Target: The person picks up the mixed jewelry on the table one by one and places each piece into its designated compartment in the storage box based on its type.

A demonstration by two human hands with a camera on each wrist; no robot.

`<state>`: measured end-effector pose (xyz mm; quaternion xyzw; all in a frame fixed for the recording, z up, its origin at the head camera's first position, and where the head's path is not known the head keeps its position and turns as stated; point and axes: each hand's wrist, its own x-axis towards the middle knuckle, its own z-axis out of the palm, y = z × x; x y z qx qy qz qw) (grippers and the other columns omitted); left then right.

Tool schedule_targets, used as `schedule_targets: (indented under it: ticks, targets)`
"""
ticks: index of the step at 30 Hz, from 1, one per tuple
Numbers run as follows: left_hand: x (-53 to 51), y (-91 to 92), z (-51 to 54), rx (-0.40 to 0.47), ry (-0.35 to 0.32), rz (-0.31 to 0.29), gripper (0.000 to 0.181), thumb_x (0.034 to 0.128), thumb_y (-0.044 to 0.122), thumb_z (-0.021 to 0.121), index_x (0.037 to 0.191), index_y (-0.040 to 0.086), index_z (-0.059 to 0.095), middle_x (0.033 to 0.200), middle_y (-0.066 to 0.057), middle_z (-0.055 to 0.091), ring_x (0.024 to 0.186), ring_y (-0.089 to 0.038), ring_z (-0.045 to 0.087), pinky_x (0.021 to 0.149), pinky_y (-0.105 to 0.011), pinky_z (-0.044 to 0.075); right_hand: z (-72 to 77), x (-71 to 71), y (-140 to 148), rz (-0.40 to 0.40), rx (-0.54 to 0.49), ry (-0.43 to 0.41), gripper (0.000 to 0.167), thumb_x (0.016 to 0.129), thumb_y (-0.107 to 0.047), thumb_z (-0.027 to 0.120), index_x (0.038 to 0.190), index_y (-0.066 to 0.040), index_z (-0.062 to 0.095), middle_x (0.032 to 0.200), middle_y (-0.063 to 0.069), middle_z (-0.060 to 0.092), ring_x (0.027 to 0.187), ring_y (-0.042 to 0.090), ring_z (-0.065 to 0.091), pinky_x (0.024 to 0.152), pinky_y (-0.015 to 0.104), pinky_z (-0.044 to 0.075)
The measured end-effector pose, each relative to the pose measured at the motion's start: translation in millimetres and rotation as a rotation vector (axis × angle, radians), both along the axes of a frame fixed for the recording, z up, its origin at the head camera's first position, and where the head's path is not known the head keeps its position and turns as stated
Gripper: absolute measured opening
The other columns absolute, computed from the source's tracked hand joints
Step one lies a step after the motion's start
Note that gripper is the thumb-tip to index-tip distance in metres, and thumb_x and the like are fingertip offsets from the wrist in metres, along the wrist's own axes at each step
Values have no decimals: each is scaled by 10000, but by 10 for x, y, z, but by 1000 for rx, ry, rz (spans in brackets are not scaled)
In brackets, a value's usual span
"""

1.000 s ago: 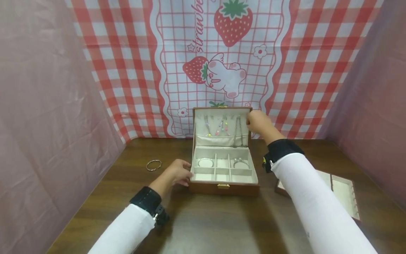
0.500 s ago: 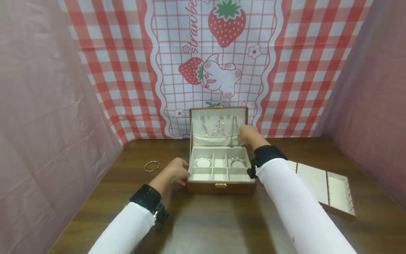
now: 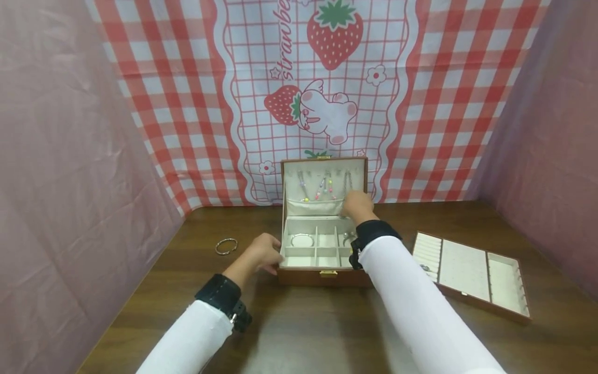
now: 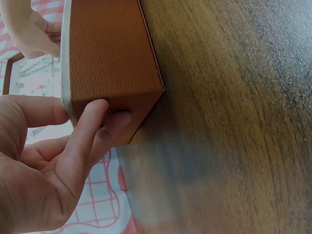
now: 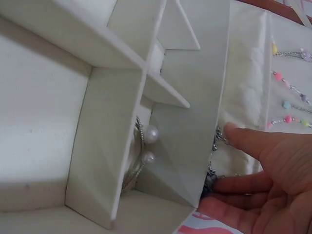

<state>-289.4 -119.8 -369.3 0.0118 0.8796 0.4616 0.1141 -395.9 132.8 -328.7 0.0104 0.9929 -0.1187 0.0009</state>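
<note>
A brown jewelry box (image 3: 327,277) with a cream, divided inside stands with its lid raised. My left hand (image 3: 263,252) holds the box's left side; in the left wrist view one finger touches the rim while others lie against the leather wall. My right hand (image 3: 359,206) is at the foot of the lid, where its thumb and fingers hold the lower end of a silver chain necklace (image 5: 212,173) by the fabric pocket (image 5: 243,78). Beaded necklaces (image 3: 322,188) hang inside the lid. A pearl bracelet (image 5: 141,161) and a silver bracelet (image 3: 302,240) lie in back compartments.
On the wooden table (image 3: 299,332), a silver bracelet (image 3: 226,246) lies left of the box. A shallow jewelry tray (image 3: 467,270) with ring slots sits to the right. A checked strawberry cloth (image 3: 327,104) hangs behind, with pink cloths at both sides.
My right hand has come down from the lid's right edge and moved left to the bottom of the chain necklace. The left hand stays on the box's side.
</note>
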Motion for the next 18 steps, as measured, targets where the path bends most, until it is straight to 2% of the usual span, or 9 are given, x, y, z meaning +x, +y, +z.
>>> schedule_targets:
  ticks: [2, 5, 12, 18]
  targets:
    - [-3, -3, -3, -4, 1, 1, 512, 760, -124, 637, 1260, -162, 531, 988, -259, 610, 554, -252, 653, 492, -329, 564, -22, -25, -22, -23, -3, 7, 526, 789, -320, 789, 1126, 61, 652, 1151, 250, 637, 1000, 398, 626, 733, 487, 555]
    - [-8, -2, -10, -6, 2, 2, 521, 753, -125, 640, 1262, -156, 534, 987, -257, 609, 565, -260, 657, 493, -329, 565, -59, -48, -34, -45, -12, 28, 552, 782, -325, 790, 1152, 57, 640, 1164, 258, 627, 1016, 419, 616, 727, 495, 553]
    - [-3, 3, -2, -6, 4, 16, 505, 750, -128, 632, 1249, -146, 558, 1012, -270, 602, 572, -276, 669, 492, -330, 564, -91, -82, -6, -84, -57, 80, 309, 856, -148, 663, 1097, 44, 674, 1148, 259, 640, 1004, 415, 628, 715, 519, 556]
    - [-1, -6, -8, -11, 6, 14, 507, 752, -125, 626, 1253, -147, 553, 1043, -285, 603, 574, -271, 667, 496, -326, 565, -98, -74, -8, -112, -119, 87, 273, 884, -97, 595, 1099, 54, 669, 1188, 269, 620, 1055, 428, 606, 743, 540, 551]
